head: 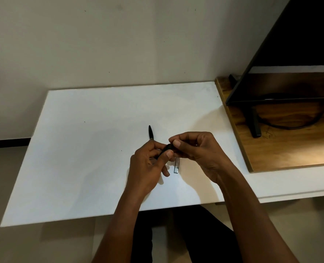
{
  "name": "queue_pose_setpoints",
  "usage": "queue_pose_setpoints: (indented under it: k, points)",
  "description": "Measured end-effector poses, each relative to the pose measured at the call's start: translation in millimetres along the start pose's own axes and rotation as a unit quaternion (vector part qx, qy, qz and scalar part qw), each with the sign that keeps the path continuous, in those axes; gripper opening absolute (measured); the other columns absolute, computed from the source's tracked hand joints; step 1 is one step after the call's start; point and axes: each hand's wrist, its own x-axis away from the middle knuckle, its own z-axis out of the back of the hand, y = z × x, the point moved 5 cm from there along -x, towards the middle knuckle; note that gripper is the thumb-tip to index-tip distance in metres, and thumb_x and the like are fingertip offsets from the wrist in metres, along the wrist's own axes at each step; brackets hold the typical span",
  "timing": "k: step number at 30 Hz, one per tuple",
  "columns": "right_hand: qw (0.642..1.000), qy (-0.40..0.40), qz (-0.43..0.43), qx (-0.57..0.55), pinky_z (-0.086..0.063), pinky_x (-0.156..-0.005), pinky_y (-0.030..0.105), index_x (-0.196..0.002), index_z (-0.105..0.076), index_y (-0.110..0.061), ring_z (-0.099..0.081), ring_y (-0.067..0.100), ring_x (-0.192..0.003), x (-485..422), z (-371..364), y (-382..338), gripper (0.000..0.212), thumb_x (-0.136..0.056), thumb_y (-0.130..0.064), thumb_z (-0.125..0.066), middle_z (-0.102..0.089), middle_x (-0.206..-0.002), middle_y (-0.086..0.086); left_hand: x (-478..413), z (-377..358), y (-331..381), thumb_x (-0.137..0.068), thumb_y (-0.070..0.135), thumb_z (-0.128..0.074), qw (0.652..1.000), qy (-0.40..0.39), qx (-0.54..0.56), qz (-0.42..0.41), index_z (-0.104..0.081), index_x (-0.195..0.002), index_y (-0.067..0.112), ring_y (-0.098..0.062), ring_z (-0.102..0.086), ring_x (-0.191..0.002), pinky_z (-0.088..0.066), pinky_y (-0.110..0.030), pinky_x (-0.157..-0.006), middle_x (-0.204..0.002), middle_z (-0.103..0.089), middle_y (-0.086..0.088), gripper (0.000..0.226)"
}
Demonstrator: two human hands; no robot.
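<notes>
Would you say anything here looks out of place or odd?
Only this: left hand and right hand grip one black pen piece, while a second black pen piece lies loose on the white board beyond.

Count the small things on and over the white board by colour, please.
Black: 2, the pen part on the white board and the piece pinched by left hand and right hand.
Silvery: 1, the flat strip.
Total: 3.

Head camera looks down (steeply, close) onto table (81,149).
</notes>
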Motion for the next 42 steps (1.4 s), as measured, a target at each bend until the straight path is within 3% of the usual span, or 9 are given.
queue_pose_setpoints:
  k: [5, 12, 18, 21, 23, 25, 30, 35, 42]
  points:
    - [1.0, -0.012, -0.011, -0.012, -0.062, -0.083, 0.038, -0.104, -0.076, 0.001, -0.075, 0.04, -0.092, 0.3, -1.0, 1.5, 0.018, -0.087, -0.006, -0.073, -0.076, -0.097, 0.026, 1.2, 0.3, 0.3, -0.092, 0.029, -0.07, 1.0, -0.003, 0.002, 0.013, -0.068, -0.093, 0.02, -0.013, -0.067, -0.049, -0.057, -0.03, -0.055, -0.08, -0.079, 0.01, 0.009]
    - [0.995, -0.021, -0.038, -0.095, -0.059, -0.085, 0.034, -0.116, -0.074, -0.007, -0.073, 0.03, -0.092, -0.5, -9.2, 6.0, 0.038, -0.08, -0.02, -0.077, -0.076, -0.093, 0.016, 0.8, -1.4, 5.1, -0.089, 0.031, -0.073, 0.998, 0.019, 0.039, 0.033, -0.063, -0.094, 0.024, -0.014, -0.069, -0.049, -0.044, -0.017, -0.041, -0.077, -0.079, 0.006, 0.014]
    - [0.997, 0.027, 0.046, -0.057, -0.059, -0.089, 0.035, -0.1, -0.071, -0.004, -0.072, 0.026, -0.093, -3.4, -9.6, -1.4, 0.028, -0.104, -0.023, -0.051, -0.074, -0.095, 0.012, 1.2, -0.3, 1.1, -0.091, 0.043, -0.068, 0.996, -0.002, 0.061, 0.064, -0.063, -0.094, 0.02, -0.024, -0.077, -0.07, -0.057, -0.035, -0.057, -0.082, -0.081, 0.001, 0.024]
    - [0.958, 0.076, 0.061, -0.271, -0.059, -0.089, 0.043, -0.094, -0.061, -0.01, -0.073, 0.027, -0.081, -6.0, 6.1, -8.6, 0.03, -0.108, -0.026, -0.039, -0.067, -0.079, 0.011, 1.4, 4.2, 0.6, -0.096, 0.047, -0.055, 0.994, -0.012, 0.089, 0.061, -0.074, -0.09, 0.02, -0.022, -0.077, -0.071, -0.059, -0.029, -0.059, -0.079, -0.08, -0.005, 0.033]
    - [0.912, 0.064, 0.059, -0.4, -0.058, -0.075, 0.035, -0.088, -0.057, -0.014, -0.056, 0.017, -0.058, -4.0, 12.7, -11.5, 0.033, -0.108, -0.034, -0.038, -0.049, -0.066, 0.003, 2.7, 2.7, 1.4, -0.099, 0.04, -0.054, 0.991, -0.037, 0.106, 0.07, -0.078, -0.089, 0.021, -0.02, -0.076, -0.069, -0.055, -0.022, -0.054, -0.077, -0.079, -0.008, 0.032]
    - [0.885, 0.049, 0.05, -0.46, -0.041, -0.056, 0.026, -0.081, -0.054, -0.015, -0.034, 0.012, -0.051, -2.0, 16.6, -11.6, 0.041, -0.105, -0.044, -0.038, -0.036, -0.062, -0.001, 5.0, -2.2, 0.9, -0.1, 0.032, -0.056, 0.987, -0.079, 0.108, 0.092, -0.08, -0.091, 0.024, -0.019, -0.076, -0.071, -0.054, -0.021, -0.053, -0.082, -0.079, -0.007, 0.028]
    - [0.86, 0.045, 0.037, -0.507, -0.014, -0.047, 0.026, -0.061, -0.04, -0.016, -0.013, 0.012, -0.044, 3.4, 23.3, -10.2, 0.046, -0.098, -0.043, -0.036, -0.018, -0.05, -0.004, 12.7, -13.8, -1.8, -0.094, 0.021, -0.067, 0.958, -0.188, 0.154, 0.151, -0.081, -0.101, 0.025, -0.018, -0.078, -0.085, -0.056, -0.02, -0.06, -0.1, -0.08, -0.007, 0.016]
    - [0.842, 0.06, 0.064, -0.532, -0.014, -0.041, 0.023, -0.059, -0.038, -0.017, -0.009, 0.012, -0.041, 5.5, 25.2, -16.2, 0.026, -0.082, -0.027, -0.041, -0.013, -0.049, -0.006, 15.4, -16.7, 1.1, -0.079, 0.027, -0.077, 0.941, -0.213, 0.208, 0.162, -0.079, -0.107, 0.016, -0.018, -0.078, -0.089, -0.056, -0.018, -0.059, -0.106, -0.079, -0.01, 0.03]
    - [0.838, 0.06, 0.066, -0.538, -0.014, -0.041, 0.022, -0.061, -0.039, -0.016, -0.009, 0.011, -0.041, 5.0, 21.2, -16.6, 0.031, -0.088, -0.032, -0.038, -0.013, -0.049, -0.006, 14.6, -14.8, 1.6, -0.079, 0.029, -0.076, 0.944, -0.193, 0.216, 0.16, -0.081, -0.102, 0.021, -0.015, -0.078, -0.084, -0.054, -0.017, -0.054, -0.103, -0.08, -0.008, 0.025]
